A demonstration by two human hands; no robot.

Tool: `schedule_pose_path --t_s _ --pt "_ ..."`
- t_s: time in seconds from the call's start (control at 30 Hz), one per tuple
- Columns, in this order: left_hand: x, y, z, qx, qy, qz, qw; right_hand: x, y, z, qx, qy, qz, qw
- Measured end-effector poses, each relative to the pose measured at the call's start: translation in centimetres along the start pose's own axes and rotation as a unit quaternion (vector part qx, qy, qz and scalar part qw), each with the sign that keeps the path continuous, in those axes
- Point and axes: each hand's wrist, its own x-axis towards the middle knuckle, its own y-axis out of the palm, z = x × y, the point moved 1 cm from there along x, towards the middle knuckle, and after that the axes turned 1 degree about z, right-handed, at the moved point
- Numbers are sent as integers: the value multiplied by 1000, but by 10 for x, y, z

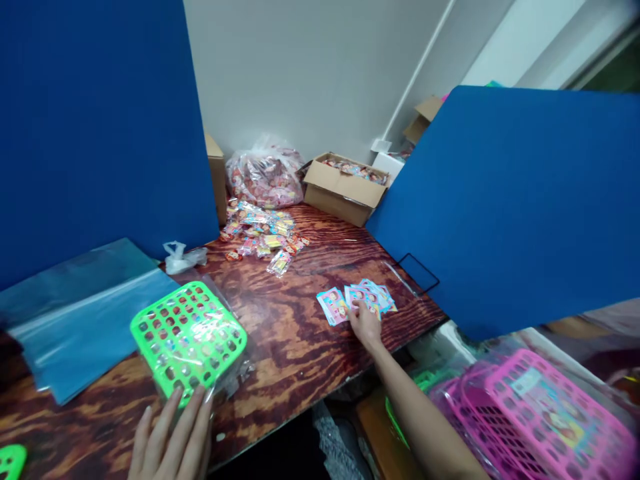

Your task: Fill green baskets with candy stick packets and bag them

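Note:
My left hand (pixel 173 437) lies with its fingers stretched out over the near edge of a bright green plastic basket (pixel 193 333). The basket is wrapped in a clear bag and rests on the table with its holed face up. Further right, my right hand (pixel 367 325) reaches to a spread of small printed cards (pixel 373 293) in pink and light blue. Its fingers are closed at the near edge of one card. A separate little stack of cards (pixel 332 306) lies just left of that hand.
Clear plastic bags (pixel 95 313) lie at the left. Behind are a pile of small packets (pixel 270 230), a filled clear sack (pixel 265 173) and a cardboard box (pixel 345 193). Blue panels (pixel 515 207) flank the wooden table (pixel 280 360). Pink baskets (pixel 545 413) stand lower right.

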Motion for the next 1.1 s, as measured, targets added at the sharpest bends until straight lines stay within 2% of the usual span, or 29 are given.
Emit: schedule_pose_path --t_s 0.07,0.13,0.17,0.23,0.3,0.37,0.43,0.5,0.67,0.77,0.83,0.9,0.93,0.97,1.0,1.07,1.1 --pt "6 -4 -3 10 4 10 1000 -10 -2 11 61 -39 33 997" --pt "12 -7 -2 28 15 14 999 -26 -3 27 138 -85 103 981" --pt "13 -7 -1 38 20 15 999 -38 -4 37 182 -108 154 965" --pt "15 -7 3 59 24 15 998 -64 -4 57 293 -141 302 896" --pt "16 -6 5 77 19 13 997 -92 0 75 326 -135 413 840" --pt "16 -4 6 86 13 11 996 -116 9 87 313 -108 481 812" --pt "17 -4 6 90 7 14 996 -133 23 94 298 -82 506 805" --pt "18 -4 6 91 6 22 996 -142 38 98 304 -63 491 814" --pt "17 -8 6 78 15 24 997 -152 65 111 405 -28 370 836" --pt "15 -6 5 74 17 34 997 -161 74 123 466 -11 331 820" --pt "14 -5 4 73 14 37 997 -168 77 126 492 -34 309 813" --pt "12 -5 4 69 11 35 997 -174 74 123 453 -121 274 840" --pt "12 -4 4 66 9 34 997 -177 70 121 403 -201 249 858" --pt "11 -4 5 64 8 34 997 -179 67 118 341 -303 217 863" --pt "11 -4 5 62 7 33 998 -180 63 116 272 -418 180 848" --pt "10 -3 6 55 5 27 998 -181 58 116 138 -615 104 770" --pt "10 -3 6 53 4 23 998 -180 58 118 84 -674 70 730"
